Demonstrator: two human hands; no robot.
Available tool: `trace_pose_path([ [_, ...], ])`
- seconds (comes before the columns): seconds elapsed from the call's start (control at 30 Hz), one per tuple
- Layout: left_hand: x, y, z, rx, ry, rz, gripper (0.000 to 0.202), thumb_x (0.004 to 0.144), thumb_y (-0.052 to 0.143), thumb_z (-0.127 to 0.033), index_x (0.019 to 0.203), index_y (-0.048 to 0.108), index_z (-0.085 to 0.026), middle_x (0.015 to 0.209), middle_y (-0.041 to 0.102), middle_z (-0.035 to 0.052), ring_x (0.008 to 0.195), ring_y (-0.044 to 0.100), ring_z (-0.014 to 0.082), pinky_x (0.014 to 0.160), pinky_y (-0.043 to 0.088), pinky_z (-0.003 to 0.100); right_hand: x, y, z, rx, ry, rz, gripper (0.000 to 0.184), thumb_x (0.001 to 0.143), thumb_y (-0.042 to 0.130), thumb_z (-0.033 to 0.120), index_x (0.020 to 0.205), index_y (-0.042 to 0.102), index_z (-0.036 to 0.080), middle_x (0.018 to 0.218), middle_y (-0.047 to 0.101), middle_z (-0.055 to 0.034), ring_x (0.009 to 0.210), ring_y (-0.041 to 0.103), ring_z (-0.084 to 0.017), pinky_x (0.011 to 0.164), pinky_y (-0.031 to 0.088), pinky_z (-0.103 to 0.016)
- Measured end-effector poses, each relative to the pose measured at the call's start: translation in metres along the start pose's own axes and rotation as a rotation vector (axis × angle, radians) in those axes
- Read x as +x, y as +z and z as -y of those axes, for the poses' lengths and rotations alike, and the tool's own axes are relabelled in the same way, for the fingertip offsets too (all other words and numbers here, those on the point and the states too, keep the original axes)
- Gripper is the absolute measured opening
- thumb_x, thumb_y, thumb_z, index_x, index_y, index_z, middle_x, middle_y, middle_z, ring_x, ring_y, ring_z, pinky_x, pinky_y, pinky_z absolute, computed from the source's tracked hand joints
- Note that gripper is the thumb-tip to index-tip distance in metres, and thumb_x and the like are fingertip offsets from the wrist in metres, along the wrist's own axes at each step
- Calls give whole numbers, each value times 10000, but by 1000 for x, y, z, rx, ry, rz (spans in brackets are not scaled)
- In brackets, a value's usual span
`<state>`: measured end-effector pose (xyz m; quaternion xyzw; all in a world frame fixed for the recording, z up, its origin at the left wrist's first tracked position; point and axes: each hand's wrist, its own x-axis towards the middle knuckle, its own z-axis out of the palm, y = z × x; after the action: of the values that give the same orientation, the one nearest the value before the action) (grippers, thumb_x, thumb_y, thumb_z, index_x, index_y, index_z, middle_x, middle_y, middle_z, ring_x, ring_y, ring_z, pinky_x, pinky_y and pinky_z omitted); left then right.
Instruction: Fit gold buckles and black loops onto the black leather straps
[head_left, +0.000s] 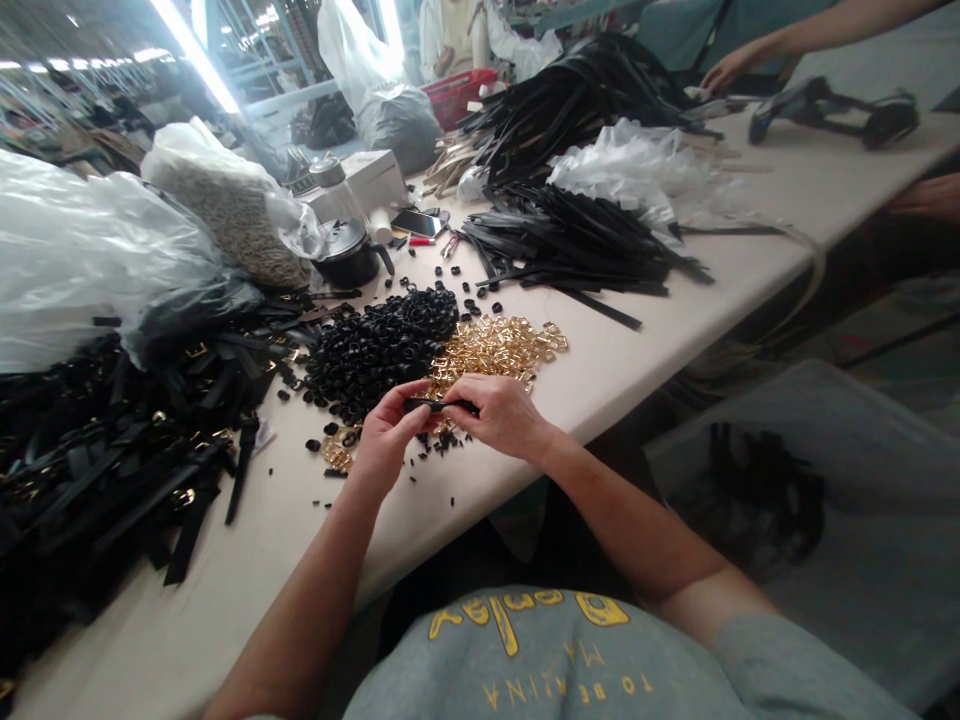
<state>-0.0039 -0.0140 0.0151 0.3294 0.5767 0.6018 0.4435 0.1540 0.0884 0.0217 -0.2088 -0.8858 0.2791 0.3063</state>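
Observation:
My left hand [391, 432] and my right hand [501, 412] meet over the near edge of the table, both pinched on a short black strap [441, 404] held level between them. Just beyond the hands lies a heap of small black rings [379, 350] and beside it a heap of gold metal buckles [495, 348]. A few loose rings and gold pieces are scattered under my hands.
A mass of finished black straps [127, 470] fills the table's left side, with plastic bags [90, 250] behind. Long black strips [577, 240] and white plastic lie at the back right. A black pot [349, 255] and phone [415, 222] sit mid-table. Another person's hand [731, 65] reaches in far right.

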Motion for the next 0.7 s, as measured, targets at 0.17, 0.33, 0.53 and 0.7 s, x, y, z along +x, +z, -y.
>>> trace_pose_path([
  [0.17, -3, 5, -8, 399, 350, -35, 136, 746, 770, -308, 858, 776, -233, 1001, 691, 67, 919, 646, 190, 834, 538, 285, -2, -2, 2, 20, 15, 4, 60, 849, 625, 196, 817, 673, 182, 798, 689, -20, 723, 602, -132, 656, 379, -232],
  [0.33, -8, 8, -15, 577, 522, -139, 54, 752, 762, -316, 787, 771, -276, 953, 692, 52, 934, 628, 207, 924, 504, 344, -1, -4, 1, 52, 51, 8, 72, 844, 616, 201, 795, 666, 183, 767, 671, -11, 696, 569, -122, 639, 357, -234],
  [0.53, -12, -10, -10, 384, 566, -158, 479, 880, 532, -565, 594, 679, -210, 729, 661, 75, 709, 606, 186, 717, 512, 310, 2, -14, -15, 92, 126, -82, 92, 846, 592, 204, 822, 676, 176, 790, 672, -14, 706, 571, -122, 675, 386, -245],
  [0.7, 0, -10, -3, 210, 176, -124, 406, 843, 599, -556, 755, 718, -179, 690, 686, 53, 592, 610, 147, 568, 485, 248, -2, -19, -10, 139, 67, -52, 82, 847, 611, 227, 833, 677, 178, 780, 671, -9, 694, 569, -117, 652, 383, -239],
])
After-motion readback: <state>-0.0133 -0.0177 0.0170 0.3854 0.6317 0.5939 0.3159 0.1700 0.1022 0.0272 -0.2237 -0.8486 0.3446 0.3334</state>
